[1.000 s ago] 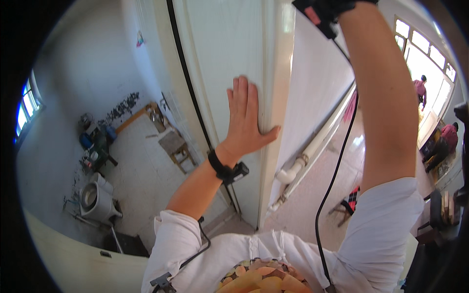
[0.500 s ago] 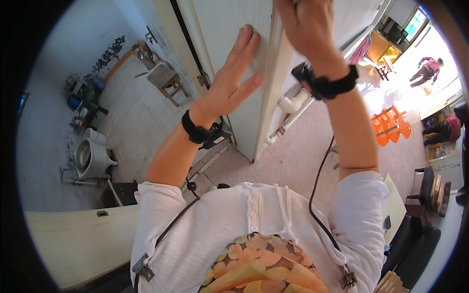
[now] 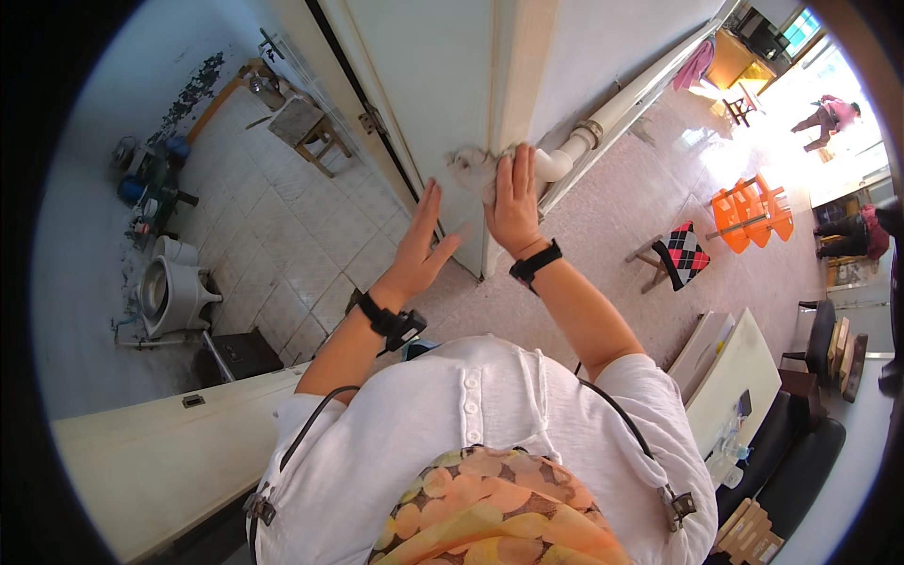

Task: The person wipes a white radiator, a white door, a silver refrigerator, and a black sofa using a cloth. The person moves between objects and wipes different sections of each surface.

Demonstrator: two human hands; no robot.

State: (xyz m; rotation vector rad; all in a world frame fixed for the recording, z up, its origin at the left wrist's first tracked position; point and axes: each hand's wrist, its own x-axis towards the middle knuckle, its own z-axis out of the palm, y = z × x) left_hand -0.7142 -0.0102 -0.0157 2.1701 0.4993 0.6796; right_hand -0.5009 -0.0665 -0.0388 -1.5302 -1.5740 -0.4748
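Observation:
My right hand (image 3: 513, 209) presses a greyish-white cloth (image 3: 471, 168) against the outer edge of a white wooden doorway panel (image 3: 428, 66). Its fingers lie nearly straight over the cloth, and a loose, blurred part bunches out to the left across the panel. Lower and to the left, my left hand (image 3: 412, 259) is open, fingers stretched and thumb apart, with nothing in it. It is beside the panel's lower part; whether it touches is unclear. Both wrists wear black straps.
A white pipe (image 3: 584, 137) runs along the wall just right of the panel. On the right stand a stool with a checkered cover (image 3: 683, 254), an orange rack (image 3: 753, 215) and a pale table (image 3: 739, 377). A wooden stool (image 3: 315, 132) is in the tiled room left. Two people are far right.
Both hands have come down along the panel, the right one also moving left. The cloth under the right hand now shows. My view has shifted, revealing the checkered stool.

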